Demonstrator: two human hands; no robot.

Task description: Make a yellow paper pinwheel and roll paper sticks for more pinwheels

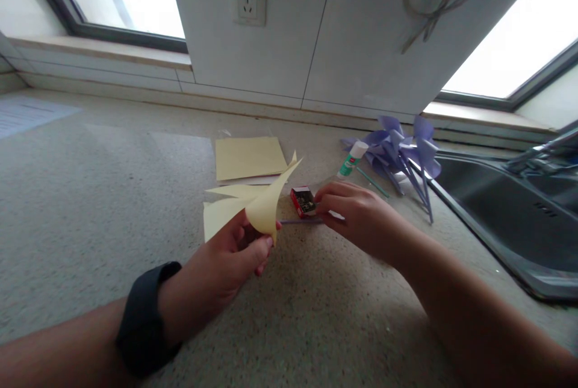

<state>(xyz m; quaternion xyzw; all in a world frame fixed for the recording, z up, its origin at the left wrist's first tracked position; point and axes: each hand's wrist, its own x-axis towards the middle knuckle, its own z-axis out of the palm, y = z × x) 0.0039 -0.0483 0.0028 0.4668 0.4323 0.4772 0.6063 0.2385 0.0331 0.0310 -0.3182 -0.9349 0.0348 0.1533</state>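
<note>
My left hand [244,249] is closed on a curled sheet of yellow paper [266,198], pinching its lower corner between thumb and fingers. The sheet's pointed corners stick up and out to the left. To the right, the bent fingers of my right hand [352,210] meet at the right edge of a small red box [303,201]. The box is uncovered and holds many tiny metallic pieces, too small to name surely. Whatever may be between those fingertips is hidden. A thin purple stick [300,221] lies just below the box, running between both hands.
Behind the hands lies a stack of yellow paper [250,158]. A glue stick [352,160], a thin green stick [372,182] and several purple paper pinwheels [397,144] are right of it. A metal sink [506,213] borders the counter. A printed sheet [34,115] is far left.
</note>
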